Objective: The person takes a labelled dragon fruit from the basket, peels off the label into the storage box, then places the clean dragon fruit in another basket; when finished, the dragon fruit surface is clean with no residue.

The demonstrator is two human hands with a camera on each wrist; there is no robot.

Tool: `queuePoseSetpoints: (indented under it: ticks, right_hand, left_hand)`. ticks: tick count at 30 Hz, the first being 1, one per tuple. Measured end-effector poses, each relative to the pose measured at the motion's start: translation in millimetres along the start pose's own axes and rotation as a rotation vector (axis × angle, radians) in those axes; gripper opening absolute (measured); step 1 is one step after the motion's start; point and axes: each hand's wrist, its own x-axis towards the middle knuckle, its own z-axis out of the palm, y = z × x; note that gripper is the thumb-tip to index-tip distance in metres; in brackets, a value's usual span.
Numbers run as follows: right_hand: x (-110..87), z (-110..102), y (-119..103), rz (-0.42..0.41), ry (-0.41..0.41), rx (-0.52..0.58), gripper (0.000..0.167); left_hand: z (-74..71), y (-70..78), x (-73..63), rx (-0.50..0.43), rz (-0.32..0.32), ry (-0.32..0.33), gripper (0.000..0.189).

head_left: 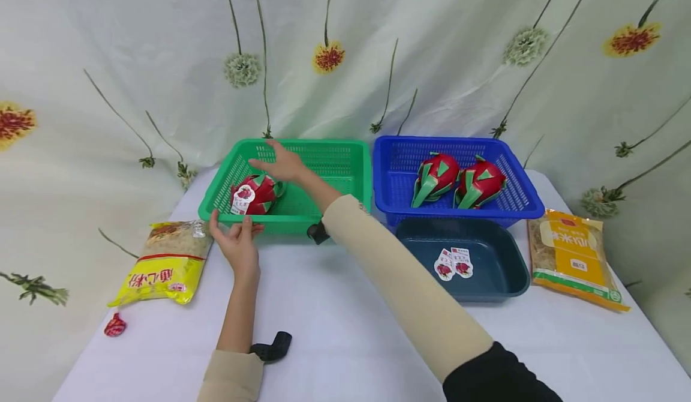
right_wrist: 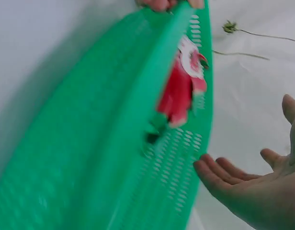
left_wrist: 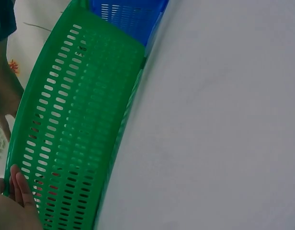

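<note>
A green plastic basket (head_left: 302,217) stands at the back left of the table, with one red dragon fruit (head_left: 263,193) in it, green-leaved and bearing a white tag (head_left: 243,200). My left hand (head_left: 237,246) grips the basket's near rim at its left part; in the left wrist view its fingers (left_wrist: 24,191) lie along the outer slotted wall. Over the inside of the basket, above and to the right of the fruit, my right hand (head_left: 282,163) is held with fingers spread. In the right wrist view that hand (right_wrist: 257,182) holds nothing.
Right of it, a blue basket (head_left: 388,195) has two dragon fruits (head_left: 480,184). In front is a dark teal tray (head_left: 421,234) with two tags (head_left: 453,264). Food bags lie left (head_left: 164,264) and right (head_left: 572,255). A small red wrapped piece (head_left: 115,325) lies at the left edge.
</note>
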Motion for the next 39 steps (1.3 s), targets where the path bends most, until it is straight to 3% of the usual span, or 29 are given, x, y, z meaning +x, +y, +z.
queuePoseSetpoints:
  ticks: [7, 12, 18, 25, 33, 39]
  right_hand:
    - [9.1, 54, 3, 0.142, 0.091, 0.142, 0.083]
    - [9.9, 73, 8, 0.208, 0.066, 0.149, 0.085]
    - [14.5, 84, 15, 0.234, 0.053, 0.077, 0.087]
    - [16.4, 86, 16, 0.152, 0.006, 0.045, 0.083]
    - [17.6, 80, 29, 0.065, -0.049, 0.321, 0.067]
    - [16.6, 51, 49, 0.034, -0.245, 0.458, 0.064]
  left_hand:
    - [-5.1, -8.2, 1.4, 0.02, 0.032, 0.015, 0.066]
    - [-5.4, -14.5, 1.3, 0.018, 0.045, 0.018, 0.065]
    - [-1.8, -13.5, -0.2, 0.021, 0.058, 0.012, 0.065]
    - [-4.8, -12.7, 0.3, 0.045, 0.072, 0.018, 0.065]
    - [-5.0, -13.4, 1.5, 0.07, 0.073, 0.003, 0.065]
    - [-6.5, -13.1, 2.0, 0.08, 0.056, 0.007, 0.064]
